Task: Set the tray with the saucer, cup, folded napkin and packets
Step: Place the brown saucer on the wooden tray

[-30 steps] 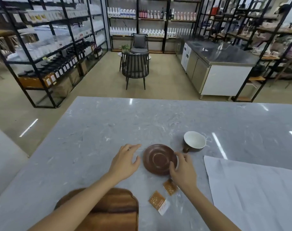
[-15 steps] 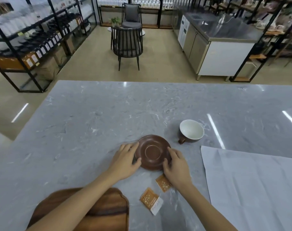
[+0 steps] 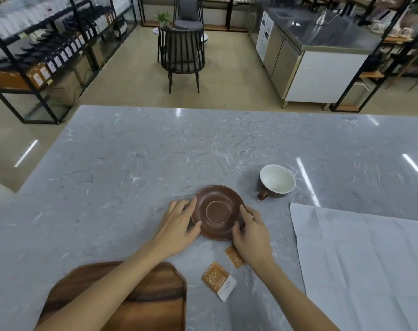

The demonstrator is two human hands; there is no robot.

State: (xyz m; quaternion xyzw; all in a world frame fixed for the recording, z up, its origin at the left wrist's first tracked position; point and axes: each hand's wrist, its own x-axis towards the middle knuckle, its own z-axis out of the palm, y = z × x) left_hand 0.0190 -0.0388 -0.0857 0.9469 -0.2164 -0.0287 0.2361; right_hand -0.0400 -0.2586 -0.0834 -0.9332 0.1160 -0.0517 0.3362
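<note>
Both of your hands have closed in on the saucer since a second ago. At lower left lies the wooden tray (image 3: 136, 304), two packets (image 3: 218, 280) beside it. Your left hand (image 3: 179, 225) and right hand (image 3: 251, 237) curl their fingers around the saucer (image 3: 217, 212) rim at mid-desk (image 3: 131, 168). Napkin (image 3: 370, 259) right; cup (image 3: 277, 181) beyond.

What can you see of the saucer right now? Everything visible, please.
The saucer is round, matte brown, ceramic-looking, with a raised ring marking the cup well at its centre. It is empty and appears to lie flat on the grey marble table, not yet on the wooden tray. The left hand grips its left rim and the right hand its right rim. The cup stands apart, beyond it to the right.
</note>
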